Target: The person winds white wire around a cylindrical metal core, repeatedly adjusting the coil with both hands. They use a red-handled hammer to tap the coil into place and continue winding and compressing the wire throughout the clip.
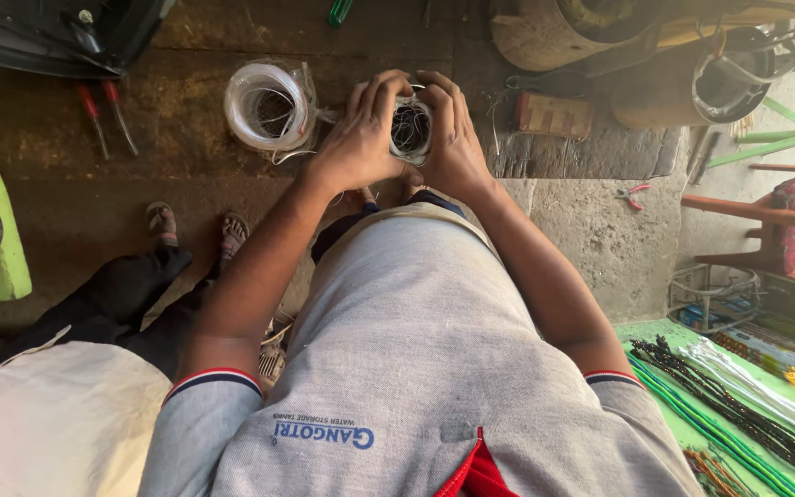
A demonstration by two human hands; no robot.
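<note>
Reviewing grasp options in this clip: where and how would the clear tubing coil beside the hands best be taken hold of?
Probably by its outer ring, from the coil's left side. It lies flat with an open centre, so fingers can hook through the hole and clamp the band of loops. Its right side is crowded by the left hand, which with the right hand cups a round wire-filled part.
</note>
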